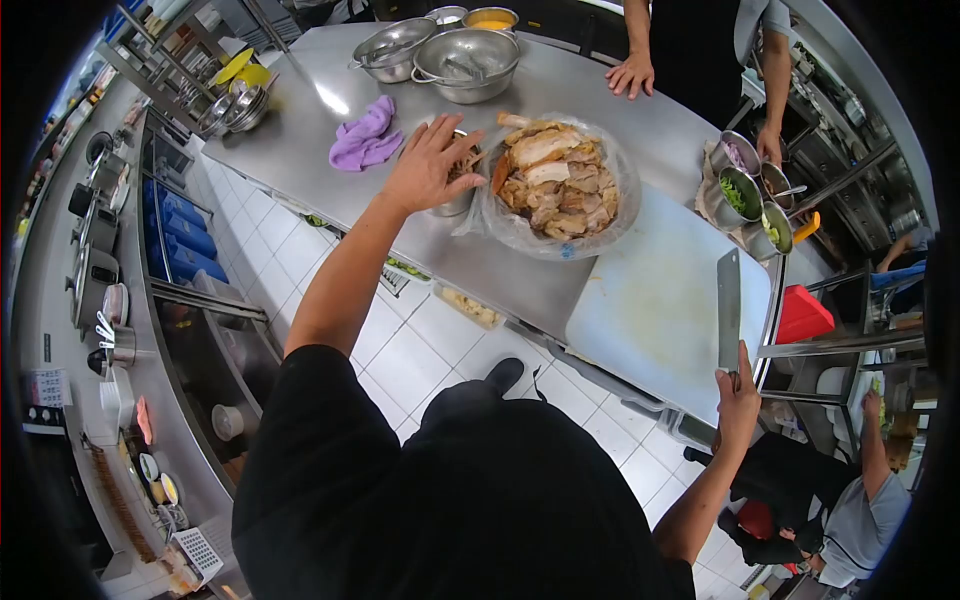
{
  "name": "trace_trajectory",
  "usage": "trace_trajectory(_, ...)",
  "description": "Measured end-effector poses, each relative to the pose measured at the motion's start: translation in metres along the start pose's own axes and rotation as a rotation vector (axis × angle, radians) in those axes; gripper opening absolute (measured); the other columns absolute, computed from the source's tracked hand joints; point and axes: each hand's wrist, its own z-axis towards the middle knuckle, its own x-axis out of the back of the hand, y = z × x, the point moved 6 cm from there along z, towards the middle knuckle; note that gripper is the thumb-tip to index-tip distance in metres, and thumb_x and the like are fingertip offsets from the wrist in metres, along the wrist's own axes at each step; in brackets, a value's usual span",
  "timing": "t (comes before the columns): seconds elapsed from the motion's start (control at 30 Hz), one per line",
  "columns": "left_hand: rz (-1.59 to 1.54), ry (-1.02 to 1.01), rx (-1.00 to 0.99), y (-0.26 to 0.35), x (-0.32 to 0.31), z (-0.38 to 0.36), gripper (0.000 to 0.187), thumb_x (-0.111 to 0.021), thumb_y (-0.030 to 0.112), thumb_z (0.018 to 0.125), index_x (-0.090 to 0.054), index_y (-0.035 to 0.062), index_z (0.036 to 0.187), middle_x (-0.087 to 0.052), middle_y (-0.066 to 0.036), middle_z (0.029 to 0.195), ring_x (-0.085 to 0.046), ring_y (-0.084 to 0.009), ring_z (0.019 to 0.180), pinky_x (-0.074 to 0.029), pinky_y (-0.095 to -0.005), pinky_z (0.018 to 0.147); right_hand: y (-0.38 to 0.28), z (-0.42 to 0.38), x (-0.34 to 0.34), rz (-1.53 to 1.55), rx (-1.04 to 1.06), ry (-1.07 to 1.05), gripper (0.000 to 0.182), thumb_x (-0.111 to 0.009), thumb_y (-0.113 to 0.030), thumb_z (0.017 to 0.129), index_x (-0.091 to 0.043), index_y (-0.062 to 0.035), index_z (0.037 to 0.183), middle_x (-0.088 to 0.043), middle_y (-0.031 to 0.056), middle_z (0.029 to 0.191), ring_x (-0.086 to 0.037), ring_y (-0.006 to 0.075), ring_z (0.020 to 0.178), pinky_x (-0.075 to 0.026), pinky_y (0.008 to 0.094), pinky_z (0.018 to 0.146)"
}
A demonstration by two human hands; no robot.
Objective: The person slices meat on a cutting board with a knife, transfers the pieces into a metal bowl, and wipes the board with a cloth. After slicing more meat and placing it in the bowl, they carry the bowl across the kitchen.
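My left hand (432,168) is spread flat over a metal container (458,204) of shredded-looking food, partly covering it from view. Right beside it, cooked meat pieces (552,178) fill a bowl lined with a clear plastic bag (625,212). On the right, the fingers of my right hand (738,408) are wrapped round the handle of a cleaver (729,305). Its long blade points away from me over the right side of a white cutting board (650,300), which shows faint stains.
A purple cloth (364,136) lies left of my left hand. Metal colanders (467,70) stand behind it. Across the counter (560,85), a person rests one hand (631,76) on the steel and has the other at metal pots (740,196) of chopped vegetables. Another person (865,520) works at lower right.
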Motion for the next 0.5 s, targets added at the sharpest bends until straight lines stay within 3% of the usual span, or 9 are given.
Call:
trace_trajectory(0.03, 0.007, -0.030, 0.003, -0.003, -0.004, 0.006, 0.063, -0.060, 0.058, 0.092, -0.054, 0.0219, 0.143, -0.042, -0.017, 0.153, -0.039, -0.0386, 0.141, -0.030, -0.0580, 0.116, -0.001, 0.006, 0.000, -0.108, 0.063, 0.023, 0.063, -0.068, -0.012, 0.091, -0.049, -0.0218, 0.150, -0.058, 0.0102, 0.072, -0.050, 0.0237, 0.061, -0.046, 0.0363, 0.062)
trace_trajectory(0.07, 0.014, -0.059, 0.004, -0.005, -0.009, 0.011, 0.062, -0.061, 0.057, 0.092, -0.055, 0.0217, 0.143, -0.043, -0.017, 0.152, -0.040, -0.0383, 0.141, -0.030, -0.0573, 0.115, -0.001, 0.011, -0.002, -0.194, 0.136, 0.046, 0.062, -0.071, -0.015, 0.090, -0.052, -0.0256, 0.148, -0.060, 0.0145, 0.080, -0.058, 0.0323, 0.069, -0.050, 0.0427, 0.069)
trace_trajectory(0.27, 0.028, -0.087, 0.306, -0.020, -0.035, 0.012, 0.051, -0.057, 0.048, 0.097, -0.057, 0.0226, 0.142, -0.047, -0.015, 0.150, -0.042, -0.0368, 0.139, -0.032, -0.0600, 0.112, 0.009, 0.023, -0.027, -0.314, 0.313, 0.062, 0.054, -0.071, -0.017, 0.089, -0.060, -0.0282, 0.140, -0.063, 0.0129, 0.095, -0.065, 0.0325, 0.082, -0.053, 0.0439, 0.076)
trace_trajectory(0.37, 0.079, -0.108, 0.229, -0.020, -0.042, 0.007, 0.046, -0.051, 0.045, 0.100, -0.056, 0.0233, 0.140, -0.046, -0.014, 0.149, -0.044, -0.0332, 0.138, -0.032, -0.0619, 0.111, 0.028, 0.032, -0.041, -0.326, 0.316, 0.156, 0.048, -0.068, -0.014, 0.089, -0.064, -0.0278, 0.135, -0.063, 0.0123, 0.103, -0.063, 0.0333, 0.095, -0.051, 0.0439, 0.082)
trace_trajectory(0.43, 0.220, -0.134, 0.208, -0.022, -0.051, 0.001, 0.046, -0.046, 0.044, 0.102, -0.054, 0.0223, 0.141, -0.047, -0.014, 0.149, -0.041, -0.0346, 0.139, -0.032, -0.0634, 0.109, 0.046, 0.032, -0.048, -0.379, 0.343, 0.328, 0.049, -0.066, -0.010, 0.088, -0.066, -0.0278, 0.134, -0.064, 0.0118, 0.106, -0.061, 0.0338, 0.099, -0.050, 0.0455, 0.085)
trace_trajectory(0.5, 0.216, -0.258, 0.176, -0.014, -0.046, 0.002, 0.052, -0.043, 0.049, 0.101, -0.050, 0.0201, 0.144, -0.044, -0.014, 0.152, -0.038, -0.0397, 0.140, -0.028, -0.0659, 0.110, 0.046, 0.027, -0.055, -0.385, 0.247, 0.367, 0.050, -0.064, -0.005, 0.084, -0.069, -0.0282, 0.128, -0.064, 0.0093, 0.109, -0.059, 0.0312, 0.103, -0.047, 0.0473, 0.088)
